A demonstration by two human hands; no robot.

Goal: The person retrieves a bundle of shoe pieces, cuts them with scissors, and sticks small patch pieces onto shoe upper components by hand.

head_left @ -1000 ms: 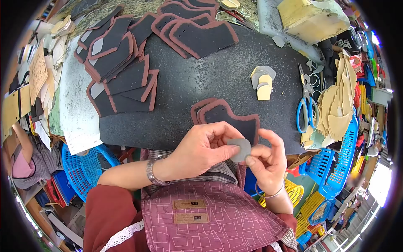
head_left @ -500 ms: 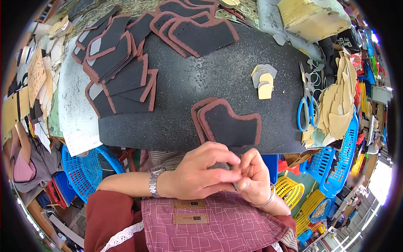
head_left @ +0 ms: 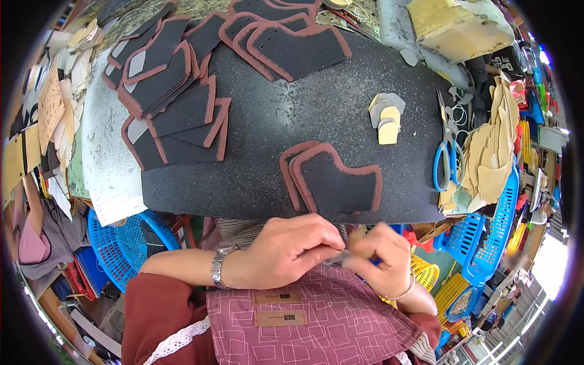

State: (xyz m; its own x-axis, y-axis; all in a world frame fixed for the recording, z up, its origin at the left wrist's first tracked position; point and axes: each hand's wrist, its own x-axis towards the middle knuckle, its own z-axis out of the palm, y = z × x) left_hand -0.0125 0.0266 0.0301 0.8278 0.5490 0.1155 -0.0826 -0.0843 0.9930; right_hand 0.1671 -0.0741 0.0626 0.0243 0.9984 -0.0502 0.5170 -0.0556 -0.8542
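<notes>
Head view: your left hand (head_left: 292, 252), fingers pinching a grey piece (head_left: 338, 257), apparently steadies it off the tabletop (head_left: 255, 182) for your right hand (head_left: 386, 261), whose blurred grip cannot be told.

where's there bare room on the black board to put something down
The black board is barest in its middle, between the left pile, the upper panels and the small pieces. Another bare patch lies between the near panels and the scissors. Crowded: upper left, where panels overlap, and the right edge, where tan pieces lie beside the scissors.
</notes>
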